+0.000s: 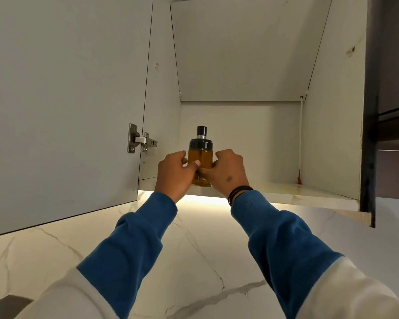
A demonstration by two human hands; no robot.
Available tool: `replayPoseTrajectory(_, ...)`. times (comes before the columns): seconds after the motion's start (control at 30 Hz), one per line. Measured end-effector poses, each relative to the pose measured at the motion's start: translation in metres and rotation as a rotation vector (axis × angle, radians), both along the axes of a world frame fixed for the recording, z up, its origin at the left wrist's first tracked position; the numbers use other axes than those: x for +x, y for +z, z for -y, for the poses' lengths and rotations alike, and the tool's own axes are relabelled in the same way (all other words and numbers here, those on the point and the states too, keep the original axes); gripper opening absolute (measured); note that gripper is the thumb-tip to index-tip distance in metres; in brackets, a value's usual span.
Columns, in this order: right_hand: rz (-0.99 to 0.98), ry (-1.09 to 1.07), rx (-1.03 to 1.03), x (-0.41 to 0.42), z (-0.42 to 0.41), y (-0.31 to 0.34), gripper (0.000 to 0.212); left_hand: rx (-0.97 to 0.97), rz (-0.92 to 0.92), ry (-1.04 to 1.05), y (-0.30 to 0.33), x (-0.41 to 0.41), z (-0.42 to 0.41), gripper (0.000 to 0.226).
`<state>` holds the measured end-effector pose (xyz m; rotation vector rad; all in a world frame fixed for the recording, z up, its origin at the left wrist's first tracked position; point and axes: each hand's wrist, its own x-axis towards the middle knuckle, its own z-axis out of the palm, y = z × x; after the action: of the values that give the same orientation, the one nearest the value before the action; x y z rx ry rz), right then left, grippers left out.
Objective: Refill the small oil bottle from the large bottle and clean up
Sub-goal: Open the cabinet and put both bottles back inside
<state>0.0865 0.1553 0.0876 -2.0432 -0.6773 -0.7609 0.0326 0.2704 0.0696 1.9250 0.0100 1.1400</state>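
Open white cabinet [240, 54], lit marble wall [193, 238]

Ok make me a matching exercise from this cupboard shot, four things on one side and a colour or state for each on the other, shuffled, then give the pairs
Things:
1. small glass oil bottle
2. round bottle cap
3. white cabinet door
4. thin wrist band

Descriptions:
A. swung open on a metal hinge
B. gripped by both hands
C. black, on the right arm
D. black, above a silver ring

Pairs: 1-B, 2-D, 3-A, 4-C

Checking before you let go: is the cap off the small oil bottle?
No, the black cap sits on the small oil bottle, which both hands hold at the cabinet shelf.
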Motion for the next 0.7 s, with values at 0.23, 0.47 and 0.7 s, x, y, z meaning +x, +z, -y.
replayPoseTrajectory(0.23, 0.341, 0.109, 0.195, -0.043, 0.041, -0.054, 0.048, -0.068, 0.509, -0.017, -0.072, -0.033, 0.045, 0.027)
replayPoseTrajectory(0.47, 0.166, 0.141, 0.283, -0.061, 0.086, -0.154, 0.038, -0.192, 0.208, -0.156, -0.173, -0.025, 0.076, 0.02)
replayPoseTrajectory(0.7, -0.175, -0.019, 0.294, -0.056, 0.122, -0.299, 0.032, -0.471, -0.228, -0.316, -0.306, -0.011, 0.096, 0.025)
